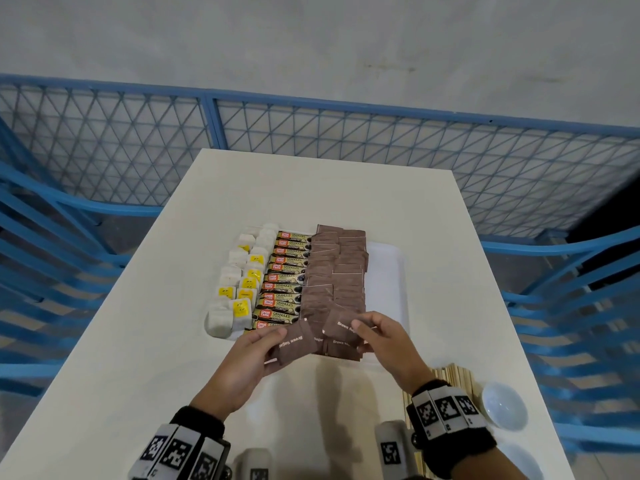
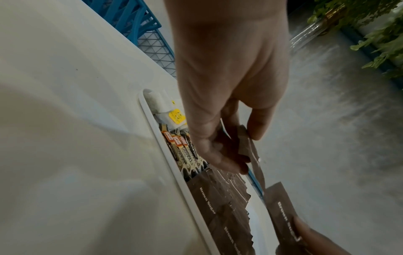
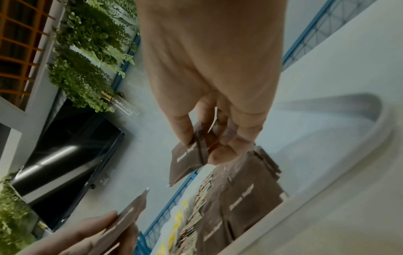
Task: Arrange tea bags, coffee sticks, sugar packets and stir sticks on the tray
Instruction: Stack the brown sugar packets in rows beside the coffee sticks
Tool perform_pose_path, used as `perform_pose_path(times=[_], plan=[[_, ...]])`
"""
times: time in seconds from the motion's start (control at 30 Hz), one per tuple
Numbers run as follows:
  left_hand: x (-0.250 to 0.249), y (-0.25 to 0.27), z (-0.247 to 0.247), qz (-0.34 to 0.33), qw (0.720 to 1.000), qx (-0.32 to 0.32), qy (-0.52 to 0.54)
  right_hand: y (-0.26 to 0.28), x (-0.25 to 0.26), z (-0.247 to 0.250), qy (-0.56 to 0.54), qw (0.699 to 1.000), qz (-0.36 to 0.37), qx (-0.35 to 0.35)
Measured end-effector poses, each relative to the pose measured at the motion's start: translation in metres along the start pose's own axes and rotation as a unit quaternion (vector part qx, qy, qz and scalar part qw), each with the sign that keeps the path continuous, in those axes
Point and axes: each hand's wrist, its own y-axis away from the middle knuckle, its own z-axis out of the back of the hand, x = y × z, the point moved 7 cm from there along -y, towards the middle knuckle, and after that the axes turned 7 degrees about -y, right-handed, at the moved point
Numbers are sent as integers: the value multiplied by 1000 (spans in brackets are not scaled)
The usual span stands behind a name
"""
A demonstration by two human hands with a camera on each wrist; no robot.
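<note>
A white tray [image 1: 386, 271] on the table holds columns of white tea bags [image 1: 239, 282] with yellow tags, coffee sticks [image 1: 285, 278] and brown sugar packets [image 1: 337, 271]. Its right strip is bare. My left hand [image 1: 263, 344] pinches a brown sugar packet [image 1: 294, 344] above the tray's near edge. My right hand [image 1: 367, 332] pinches another brown sugar packet [image 1: 341, 327] just beside it. In the left wrist view my left hand [image 2: 246, 150] grips its packet [image 2: 250, 150] edge-on. In the right wrist view my right hand [image 3: 202, 146] grips its packet [image 3: 185, 163] over the sugar rows [image 3: 240, 198].
Wooden stir sticks [image 1: 457, 379] lie on the table by my right wrist. A small white bowl [image 1: 504, 405] stands at the near right, another at the bottom edge. Blue mesh fencing [image 1: 311, 133] surrounds the white table [image 1: 311, 192].
</note>
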Motion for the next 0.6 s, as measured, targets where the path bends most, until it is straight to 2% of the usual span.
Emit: perform_pose_path(times=[0.17,0.37,0.43,0.53,0.6], plan=[[-6,-7,1,-26,994,-13,-103,-2,-8,12,18,1000,-9,-11],[-12,-15,-8,-17,998,18,-52,-5,-14,17,-16,1000,-21,-6],[-14,-18,-9,-27,993,17,-111,-7,-14,16,7,1000,-21,5],[-20,-23,-12,-79,961,5,-264,-9,-12,12,84,996,-16,29],[-22,-28,-16,-110,944,1,-312,-11,-9,9,171,984,5,45]])
